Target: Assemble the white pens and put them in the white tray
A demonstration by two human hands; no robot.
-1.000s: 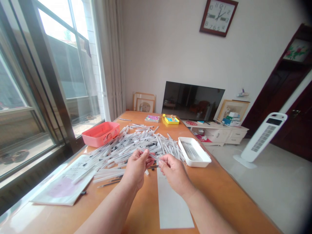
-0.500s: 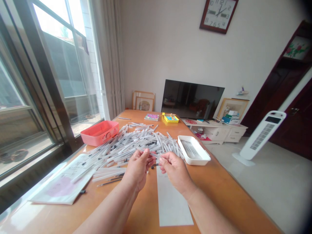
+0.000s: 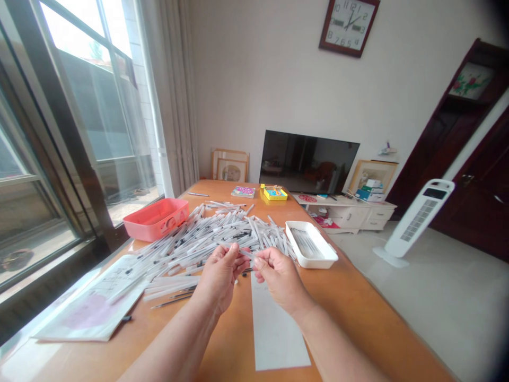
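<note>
White tray (image 3: 323, 262): right; slim rods (image 3: 306, 242) inside.
Pink box (image 3: 145, 232): left, open.
Desk (image 3: 350, 318): we see a pen pile (image 3: 214, 229) centrally, booklet (image 3: 91, 310) near left, paper strip (image 3: 278, 334) nearer us.
Grip: our left hand (image 3: 222, 270) and right hand (image 3: 281, 277) pinch a clear tube (image 3: 247, 255), partly hiding the pile.
Change: our view turned slightly right; both still pinch.

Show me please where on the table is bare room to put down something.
The table is bare between the white tray and right forearm, and between the notebook and left forearm. A narrower patch lies left of the paper strip. Pen parts crowd the middle, from red bin to white tray.
</note>
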